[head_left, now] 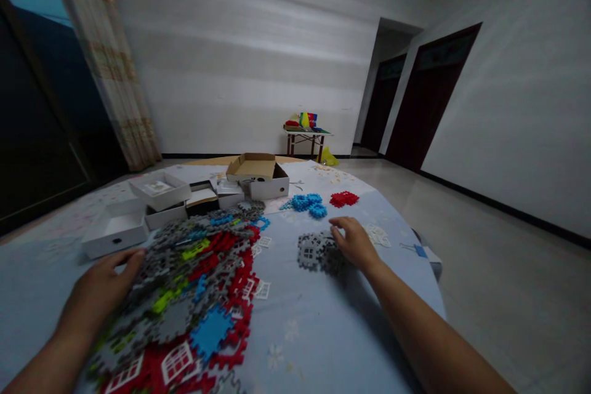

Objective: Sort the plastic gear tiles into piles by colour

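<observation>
A large heap of interlocking plastic building tiles (pixel 212 331) in grey, red, blue and green lies in front of me, with toothed edges and a few white window frames among them. My left hand (pixel 102 286) is at the heap's left edge, fingers stretched forward, and nothing shows in it. Over a small pile of grey tiles (pixel 311 251) hovers my right hand (pixel 353 241), thumb and index finger apart. Whether its hidden fingers touch the grey tiles, I cannot tell. Beyond it sit a blue tile pile (pixel 307 202) and a red tile pile (pixel 344 199).
White boxes (pixel 115 228) and an open cardboard box (pixel 270 186) stand at the table's back left. White window pieces (pixel 377 235) lie right of my right hand, near a blue-ended item (pixel 420 250) at the table edge. A small side table (pixel 307 132) stands by the wall.
</observation>
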Available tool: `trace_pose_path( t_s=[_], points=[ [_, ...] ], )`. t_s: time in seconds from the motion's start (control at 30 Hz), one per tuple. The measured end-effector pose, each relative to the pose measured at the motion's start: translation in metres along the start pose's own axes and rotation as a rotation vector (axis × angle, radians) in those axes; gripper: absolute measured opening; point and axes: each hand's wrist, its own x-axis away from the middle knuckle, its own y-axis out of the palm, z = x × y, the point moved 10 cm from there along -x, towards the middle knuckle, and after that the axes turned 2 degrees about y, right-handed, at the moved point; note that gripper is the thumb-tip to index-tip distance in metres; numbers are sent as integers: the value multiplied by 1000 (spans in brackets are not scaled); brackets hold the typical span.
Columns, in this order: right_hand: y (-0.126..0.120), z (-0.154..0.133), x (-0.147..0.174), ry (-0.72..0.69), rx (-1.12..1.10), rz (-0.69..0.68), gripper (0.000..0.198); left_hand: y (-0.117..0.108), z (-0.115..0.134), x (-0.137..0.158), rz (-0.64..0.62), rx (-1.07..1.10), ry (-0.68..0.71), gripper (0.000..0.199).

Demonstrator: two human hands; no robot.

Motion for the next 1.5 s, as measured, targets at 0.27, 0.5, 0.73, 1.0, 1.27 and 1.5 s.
trace_pose_path(
  t_s=[0.27,0.5,0.73,1.0,1.27,1.5],
  points=[
    [69,-119,48,-310,-102,-425,21,-22,173,41,-35,13,564,40],
    [92,-124,67,-404,-103,-485,22,64,285,75,-314,-246,854,31],
    [97,-119,67,-424,-122,-466,24,117,288,53,-377,-358,824,25],
    [93,-118,60,-433,-179,-498,26,106,296,33,-347,-198,681,28],
    [97,-119,58,-473,-209,-540,26,145,361,27,-684,333,403,34],
    [103,-116,56,-481,-207,-531,31,149,450,76,-892,804,408,51]
  ],
)
